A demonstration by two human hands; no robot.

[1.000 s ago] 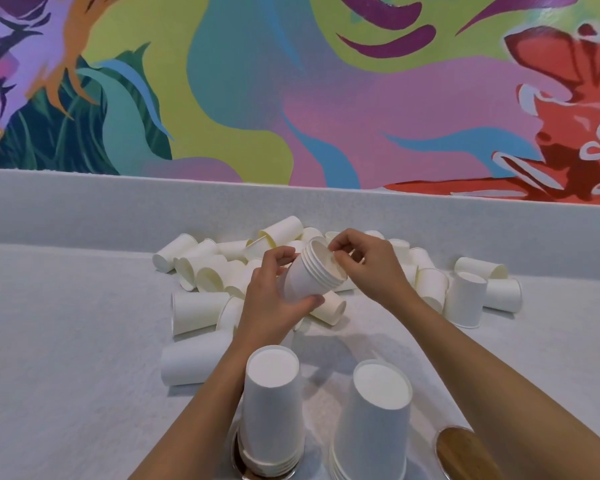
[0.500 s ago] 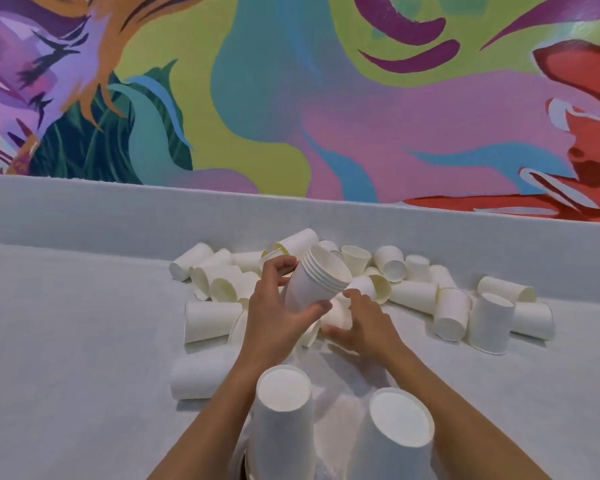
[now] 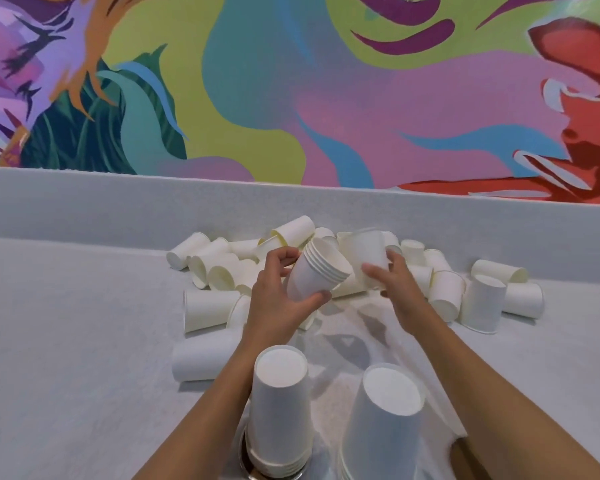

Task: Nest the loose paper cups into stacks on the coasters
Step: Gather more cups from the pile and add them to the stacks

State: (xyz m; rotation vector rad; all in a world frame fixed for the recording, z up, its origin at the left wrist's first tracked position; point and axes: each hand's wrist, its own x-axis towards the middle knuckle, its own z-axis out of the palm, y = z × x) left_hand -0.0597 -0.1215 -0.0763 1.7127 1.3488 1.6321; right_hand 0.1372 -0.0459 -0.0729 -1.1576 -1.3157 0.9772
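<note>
My left hand (image 3: 274, 303) grips a small nested stack of white paper cups (image 3: 314, 271), tilted with its mouth up and to the right. My right hand (image 3: 397, 285) holds a single white cup (image 3: 368, 254), blurred by motion, just right of that stack's mouth. Behind both hands lies a pile of loose cups (image 3: 222, 271) on their sides. Two upside-down stacks stand near me: a left stack (image 3: 279, 410) on a round coaster (image 3: 245, 459) and a right stack (image 3: 385, 427) whose base is cut off by the frame.
A grey table surface (image 3: 66, 341) ends at a low grey back ledge (image 3: 84, 202) below a colourful mural. More loose cups (image 3: 482, 299) lie and stand at the right. A brown coaster edge (image 3: 465, 455) shows beside my right forearm.
My right hand dipped into the pile half a second ago and now has lifted one cup up beside the mouth of the stack in my left hand.
</note>
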